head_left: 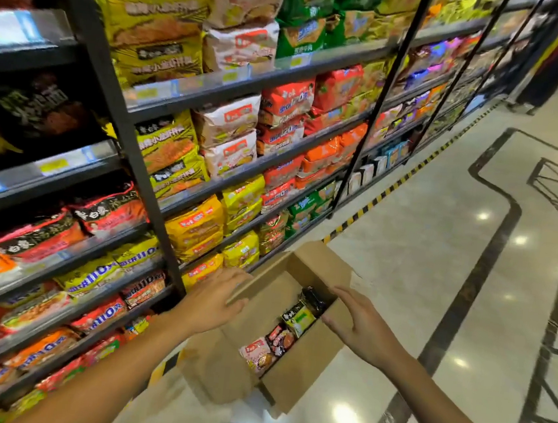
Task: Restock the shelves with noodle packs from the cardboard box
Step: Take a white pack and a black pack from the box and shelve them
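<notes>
As noodle packs point(287, 329) lie in the cardboard box point(303, 362), left hand point(216, 299) and right hand point(357, 319) hover above it, fingers extended, grasping nothing.

Brown cardboard box point(303, 362): open-topped, flaps up, on glossy floor just beside shelf base, seen at angle. Inside, few noodle packs in row along right wall: black pack point(313, 299) at far end, green-and-white pack point(298, 317) next, dark red pack point(280, 340), then pink-and-white pack point(258, 355) nearest; rest of interior bare cardboard. Dark metal multi-tier shelves point(155, 195) on left, tiers packed w/ yellow, orange, red, white & green noodle multipacks, stacked flat, fronts outward.
</notes>
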Demonstrator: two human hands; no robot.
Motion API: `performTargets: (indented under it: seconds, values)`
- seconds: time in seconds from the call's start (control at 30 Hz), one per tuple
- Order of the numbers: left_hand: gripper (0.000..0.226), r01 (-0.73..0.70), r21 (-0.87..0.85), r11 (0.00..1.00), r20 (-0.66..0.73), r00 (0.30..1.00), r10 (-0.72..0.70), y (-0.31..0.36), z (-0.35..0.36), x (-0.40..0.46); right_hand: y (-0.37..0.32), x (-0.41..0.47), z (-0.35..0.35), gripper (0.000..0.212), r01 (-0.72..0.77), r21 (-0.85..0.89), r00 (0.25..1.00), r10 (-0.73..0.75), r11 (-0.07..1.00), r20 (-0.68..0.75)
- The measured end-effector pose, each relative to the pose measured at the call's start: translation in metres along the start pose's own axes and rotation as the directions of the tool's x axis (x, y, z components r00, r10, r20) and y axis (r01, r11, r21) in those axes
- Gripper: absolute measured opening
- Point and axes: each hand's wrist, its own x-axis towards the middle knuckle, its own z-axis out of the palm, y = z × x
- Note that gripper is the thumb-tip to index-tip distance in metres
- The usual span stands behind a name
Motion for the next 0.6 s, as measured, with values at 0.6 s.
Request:
performTargets:
  seconds: [0.6]
  values:
    - [0.045, 0.480, -0.102, 0.871, 0.209, 0.867, -0.453, -0.022, 0.139, 0.076, 0.133, 0.133, 0.064, 0.062, 0.001, 0.043, 0.897, -0.020, 0.999, 0.442]
